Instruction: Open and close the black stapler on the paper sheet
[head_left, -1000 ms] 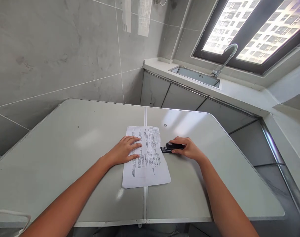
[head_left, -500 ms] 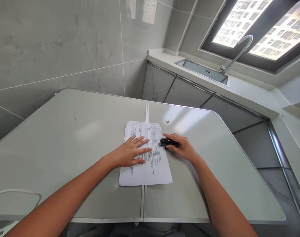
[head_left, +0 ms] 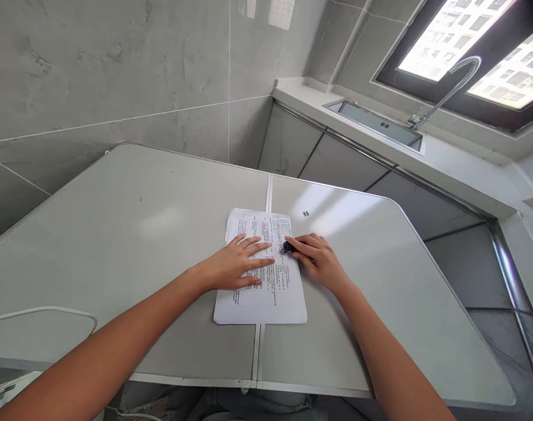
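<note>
Printed sheets of paper (head_left: 266, 307) lie on the folding table (head_left: 179, 345), across its centre seam. My left hand (head_left: 242, 263) rests flat on the sheets with its fingers spread. At the right edge of the paper, my right hand (head_left: 317, 257) is closed around a small black stapler (head_left: 288, 247). The stapler's front end lies over the printed area; its rear is hidden inside my hand. Whether its jaws are pressed together cannot be made out.
Two small staple strips (head_left: 305, 214) lie beyond my right hand. A white cable (head_left: 42, 310) crosses the table at the left. Behind stand a tiled wall (head_left: 139, 70) and a counter with a sink (head_left: 380, 126) and tap (head_left: 450, 88).
My right fingers have moved forward over the stapler, covering more of it, and its front end sits slightly further onto the paper. My left hand stays on the sheets. The view has shifted slightly.
</note>
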### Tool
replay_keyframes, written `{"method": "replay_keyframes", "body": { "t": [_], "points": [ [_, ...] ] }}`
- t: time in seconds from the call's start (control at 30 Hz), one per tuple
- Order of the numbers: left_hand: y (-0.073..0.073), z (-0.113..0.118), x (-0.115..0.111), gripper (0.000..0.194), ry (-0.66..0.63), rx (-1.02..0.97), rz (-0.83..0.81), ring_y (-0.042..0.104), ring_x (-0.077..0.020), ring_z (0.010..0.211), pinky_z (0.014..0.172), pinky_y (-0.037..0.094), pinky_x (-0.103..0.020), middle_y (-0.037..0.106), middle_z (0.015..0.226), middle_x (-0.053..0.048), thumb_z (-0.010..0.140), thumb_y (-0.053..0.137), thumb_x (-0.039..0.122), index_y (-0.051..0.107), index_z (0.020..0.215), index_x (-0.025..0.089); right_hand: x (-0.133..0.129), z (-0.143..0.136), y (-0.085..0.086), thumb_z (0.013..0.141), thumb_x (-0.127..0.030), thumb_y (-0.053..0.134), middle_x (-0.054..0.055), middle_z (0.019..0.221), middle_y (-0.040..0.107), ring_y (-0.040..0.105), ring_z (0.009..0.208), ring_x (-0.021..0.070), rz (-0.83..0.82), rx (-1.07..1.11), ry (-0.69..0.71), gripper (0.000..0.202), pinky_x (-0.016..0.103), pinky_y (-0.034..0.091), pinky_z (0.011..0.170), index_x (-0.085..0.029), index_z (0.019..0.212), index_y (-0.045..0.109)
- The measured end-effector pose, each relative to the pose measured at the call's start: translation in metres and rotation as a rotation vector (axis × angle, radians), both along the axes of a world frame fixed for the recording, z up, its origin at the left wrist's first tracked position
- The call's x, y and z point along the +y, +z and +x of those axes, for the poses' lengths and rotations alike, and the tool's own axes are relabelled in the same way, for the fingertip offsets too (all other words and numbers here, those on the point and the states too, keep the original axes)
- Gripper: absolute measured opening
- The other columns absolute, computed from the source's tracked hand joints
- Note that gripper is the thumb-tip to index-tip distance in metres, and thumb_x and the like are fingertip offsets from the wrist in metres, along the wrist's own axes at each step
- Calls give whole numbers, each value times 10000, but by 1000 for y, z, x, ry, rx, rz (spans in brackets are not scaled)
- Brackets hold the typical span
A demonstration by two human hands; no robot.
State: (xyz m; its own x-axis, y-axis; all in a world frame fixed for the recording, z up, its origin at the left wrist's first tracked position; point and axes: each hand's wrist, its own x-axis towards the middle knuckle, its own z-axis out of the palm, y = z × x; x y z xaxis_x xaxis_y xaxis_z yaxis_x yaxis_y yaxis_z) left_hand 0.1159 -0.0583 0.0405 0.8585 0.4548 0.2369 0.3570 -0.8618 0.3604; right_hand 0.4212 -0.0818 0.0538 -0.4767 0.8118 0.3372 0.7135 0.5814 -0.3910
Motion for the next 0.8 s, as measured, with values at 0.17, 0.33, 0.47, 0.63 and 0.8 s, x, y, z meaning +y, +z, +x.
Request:
{"method": "replay_keyframes", "body": {
  "t": [0.17, 0.33, 0.47, 0.63, 0.8],
  "points": [
    [2, 0, 0, 558, -4, 87, 33, 358, -380, 1502, 1219, 230, -598, 388, 1650, -90, 982, 584, 532, 527, 1505, 347, -2, -5, 3, 1058, -282, 492, 63, 1130, 711, 593, 952, 232, -12, -40, -37, 400, 431, 476, 881, -327, 1441, 598],
    [1, 0, 0, 556, -4, 82, 47, 367, -382, 1494, 1211, 231, -604, 399, 1643, -91, 982, 581, 534, 530, 1501, 345, -3, -9, 6, 1060, -273, 485, 65, 1116, 708, 576, 947, 232, -24, -59, -38, 386, 420, 458, 870, -310, 1420, 618],
    [1, 0, 0, 562, -8, 101, 51, 366, -386, 1492, 1205, 237, -610, 391, 1646, -101, 984, 574, 540, 527, 1505, 335, -3, -12, 10, 1055, -271, 491, 66, 1112, 708, 571, 950, 232, -29, -102, -56, 374, 410, 441, 865, -302, 1395, 641],
    [1, 0, 0, 556, 3, 91, 31, 361, -388, 1496, 1206, 233, -607, 390, 1646, -100, 985, 567, 552, 537, 1498, 339, -6, -22, 8, 1043, -236, 501, 64, 1092, 707, 567, 961, 235, -15, -215, -92, 381, 400, 414, 846, -319, 1386, 647],
    [2, -1, 2, 540, 0, 100, 18, 373, -383, 1488, 1202, 238, -601, 400, 1641, -90, 984, 569, 547, 546, 1489, 356, -8, -26, 6, 1033, -195, 478, 75, 1132, 702, 579, 999, 256, 21, -262, -109, 395, 427, 410, 891, -316, 1371, 644]
  ]
}}
